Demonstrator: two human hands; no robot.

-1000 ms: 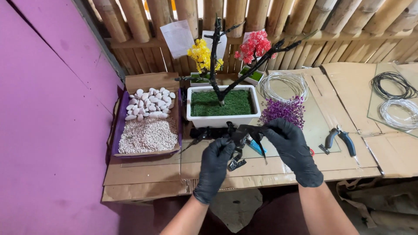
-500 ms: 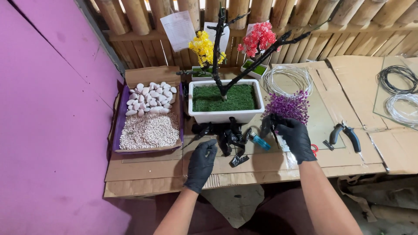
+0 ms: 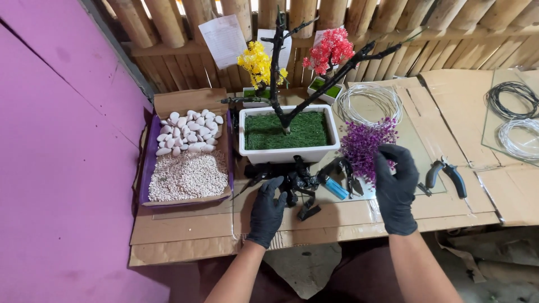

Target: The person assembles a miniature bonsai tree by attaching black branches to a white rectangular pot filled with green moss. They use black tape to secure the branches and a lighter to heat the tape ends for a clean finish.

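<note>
Both gloved hands have shifted since earlier. White planter (image 3: 287,152) with black tree stands far centre. Right hand (image 3: 396,188) pinches purple flower bunch (image 3: 364,145), right of planter. Left hand (image 3: 268,210), fingers loosely spread, touches black twigs (image 3: 297,182) just near of the planter.

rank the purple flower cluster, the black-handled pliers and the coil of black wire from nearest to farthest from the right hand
1. purple flower cluster: touching the right hand, just left of its fingers.
2. black-handled pliers: on the cardboard to the right.
3. coil of black wire: far right, toward the back.
</note>
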